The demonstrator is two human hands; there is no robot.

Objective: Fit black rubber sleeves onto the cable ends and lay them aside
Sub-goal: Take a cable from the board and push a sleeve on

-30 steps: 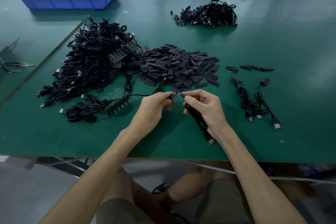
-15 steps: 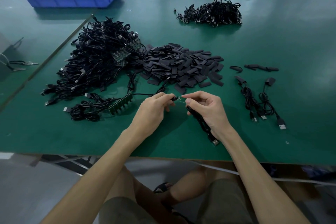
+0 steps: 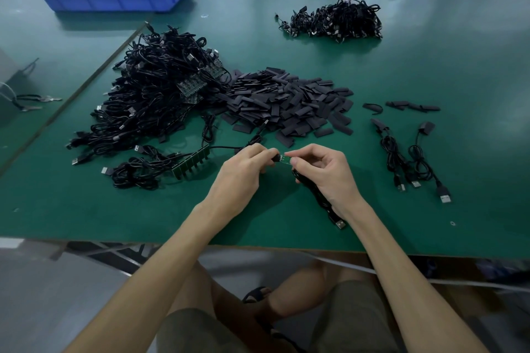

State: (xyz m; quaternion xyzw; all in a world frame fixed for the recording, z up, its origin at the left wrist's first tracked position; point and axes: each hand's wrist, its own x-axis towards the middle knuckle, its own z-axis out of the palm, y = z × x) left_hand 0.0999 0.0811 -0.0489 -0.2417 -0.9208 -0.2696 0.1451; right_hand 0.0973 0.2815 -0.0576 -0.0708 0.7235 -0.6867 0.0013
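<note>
over the green table (image 3: 430,51), the left hand (image 3: 243,173) pinched a black rubber sleeve (image 3: 276,157) at the small board end of a cable (image 3: 319,199), which the right hand (image 3: 324,173) gripped, its coil tucked under the palm. the loose sleeve pile (image 3: 286,103) lay just beyond; a few sleeved cables (image 3: 407,157) lay aside, right.

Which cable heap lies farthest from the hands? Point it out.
The small heap at the far edge, right of the blue bin; the big heap lies nearer.

Bare forearms (image 3: 160,261) — loose olive-grey shorts (image 3: 352,315), and a dark strapped sandal (image 3: 255,294) underfoot.
</note>
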